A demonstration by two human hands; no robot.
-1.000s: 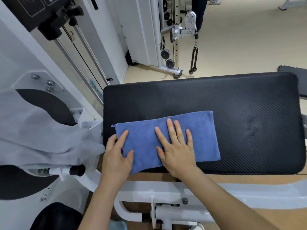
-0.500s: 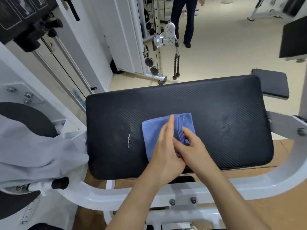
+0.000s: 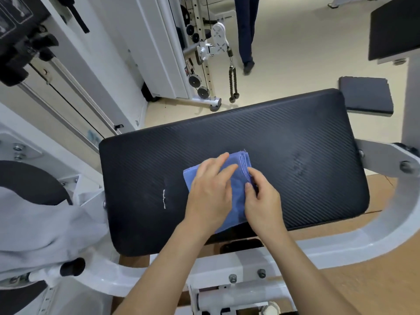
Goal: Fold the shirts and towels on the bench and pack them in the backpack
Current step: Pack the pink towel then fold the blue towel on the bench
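A grey garment (image 3: 43, 226) lies draped over the white machine frame (image 3: 95, 271) at the far left, just beside the black padded bench (image 3: 295, 160). On the bench's near middle sits the folded blue towel (image 3: 238, 189). The left hand (image 3: 210, 196) presses flat and open on it; the right hand (image 3: 263, 203) pinches its stacked right edge. A cable handle (image 3: 233, 84) hangs beyond the bench.

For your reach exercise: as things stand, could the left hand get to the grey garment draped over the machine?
Probably yes. The left hand lies flat on the blue towel, holding nothing, and nothing stands between it and the grey garment.
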